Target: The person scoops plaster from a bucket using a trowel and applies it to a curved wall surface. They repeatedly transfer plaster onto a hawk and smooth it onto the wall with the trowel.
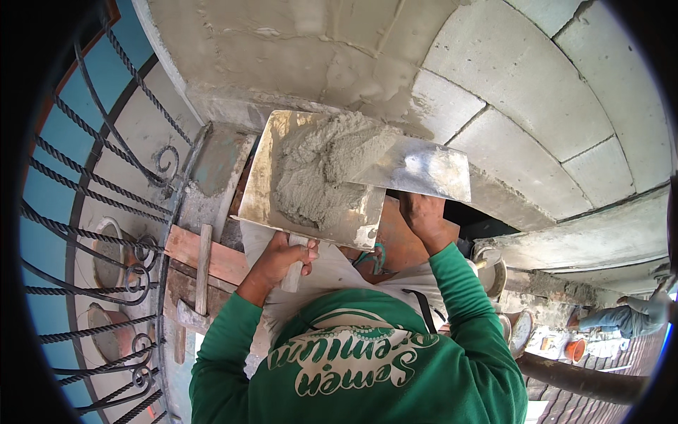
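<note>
My left hand (282, 260) is closed on the wooden handle (295, 272) of a square metal hawk (258, 201), held up in front of me. A thick heap of wet grey mortar (318, 184) covers much of the hawk. My right hand (424, 219) is closed beneath a rectangular steel trowel (431, 173), gripping it; its handle is hidden. The trowel's blade overlaps the right side of the hawk, its left end against the mortar. Below the hawk are my legs and a brownish board (395, 240).
Ahead rises a wall of pale blocks (515, 99), partly rendered (296, 42). Black iron railing (85, 226) runs along the left, beside planks (212, 254) and a hammer (191, 314). At right are buckets (517, 332), a dark pipe (586, 378) and another person (628, 318) farther off.
</note>
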`<state>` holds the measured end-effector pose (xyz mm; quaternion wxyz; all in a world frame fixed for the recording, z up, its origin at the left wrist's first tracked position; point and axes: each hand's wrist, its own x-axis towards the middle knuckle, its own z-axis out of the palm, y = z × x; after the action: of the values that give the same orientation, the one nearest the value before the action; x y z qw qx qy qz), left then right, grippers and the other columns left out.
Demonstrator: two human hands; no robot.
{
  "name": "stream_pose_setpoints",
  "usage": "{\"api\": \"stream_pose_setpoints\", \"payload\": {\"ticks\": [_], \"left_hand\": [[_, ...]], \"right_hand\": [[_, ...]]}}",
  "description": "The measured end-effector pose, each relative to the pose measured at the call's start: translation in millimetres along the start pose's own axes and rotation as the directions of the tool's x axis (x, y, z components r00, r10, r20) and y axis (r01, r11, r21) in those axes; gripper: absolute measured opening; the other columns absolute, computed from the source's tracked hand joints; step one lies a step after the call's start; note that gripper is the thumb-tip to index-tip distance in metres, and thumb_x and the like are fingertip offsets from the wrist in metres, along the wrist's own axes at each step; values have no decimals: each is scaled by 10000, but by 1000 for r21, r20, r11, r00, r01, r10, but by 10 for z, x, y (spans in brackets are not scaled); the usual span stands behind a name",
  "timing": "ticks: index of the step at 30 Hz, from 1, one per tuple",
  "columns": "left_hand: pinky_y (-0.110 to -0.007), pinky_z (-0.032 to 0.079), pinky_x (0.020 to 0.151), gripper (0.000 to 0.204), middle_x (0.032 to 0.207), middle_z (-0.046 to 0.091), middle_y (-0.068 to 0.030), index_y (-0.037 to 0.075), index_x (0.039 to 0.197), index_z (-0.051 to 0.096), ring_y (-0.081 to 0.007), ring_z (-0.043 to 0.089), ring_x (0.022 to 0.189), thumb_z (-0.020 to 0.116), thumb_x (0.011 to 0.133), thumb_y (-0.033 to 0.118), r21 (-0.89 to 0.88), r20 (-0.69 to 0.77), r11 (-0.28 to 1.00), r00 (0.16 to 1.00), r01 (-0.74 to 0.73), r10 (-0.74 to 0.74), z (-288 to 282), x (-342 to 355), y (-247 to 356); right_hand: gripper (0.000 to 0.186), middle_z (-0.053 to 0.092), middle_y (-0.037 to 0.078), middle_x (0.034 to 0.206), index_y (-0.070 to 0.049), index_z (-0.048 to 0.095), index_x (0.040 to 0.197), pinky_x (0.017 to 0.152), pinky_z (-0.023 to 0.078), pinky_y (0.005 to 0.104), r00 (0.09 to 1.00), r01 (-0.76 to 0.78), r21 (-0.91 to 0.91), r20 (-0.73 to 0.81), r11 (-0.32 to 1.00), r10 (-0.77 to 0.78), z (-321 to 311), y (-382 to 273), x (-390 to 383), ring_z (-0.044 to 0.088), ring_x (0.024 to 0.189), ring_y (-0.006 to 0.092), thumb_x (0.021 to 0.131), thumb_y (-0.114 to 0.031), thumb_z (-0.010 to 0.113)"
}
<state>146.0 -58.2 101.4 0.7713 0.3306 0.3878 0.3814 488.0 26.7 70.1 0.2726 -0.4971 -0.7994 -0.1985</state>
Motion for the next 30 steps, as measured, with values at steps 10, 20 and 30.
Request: {"api": "stream_pose_setpoints", "payload": {"ticks": [10, 20, 30], "left_hand": [[-342, 505, 555, 395, 960, 598, -54, 23, 1208, 564, -181, 606, 752, 699, 846, -58, -42, -65, 996, 995, -84, 82, -562, 117, 88], [-332, 500, 532, 346, 904, 592, -65, 27, 1125, 587, -168, 579, 722, 710, 803, 15, 45, -102, 994, 990, -97, 101, -1321, 352, 271], [-322, 472, 537, 215, 837, 577, -64, 29, 1013, 603, -159, 546, 687, 691, 819, 48, 2, -123, 997, 989, -83, 83, -1798, 325, 330]], "right_hand": [[504, 618, 246, 1354, -5, 603, 1383, 1054, 443, 547, 992, -122, -37, -34, 992, 120, 288, -78, 546, 586, 1248, 436, 945, -211, 741], [640, 609, 211, 1229, 15, 557, 1408, 982, 481, 483, 955, -25, 13, 295, 1000, 20, 944, -205, 1540, 597, 1140, 389, 953, -399, 733], [596, 635, 178, 1075, 4, 630, 1303, 867, 507, 489, 982, 12, 69, 187, 998, -25, 922, -398, 2170, 632, 1015, 386, 900, -408, 779]]}}
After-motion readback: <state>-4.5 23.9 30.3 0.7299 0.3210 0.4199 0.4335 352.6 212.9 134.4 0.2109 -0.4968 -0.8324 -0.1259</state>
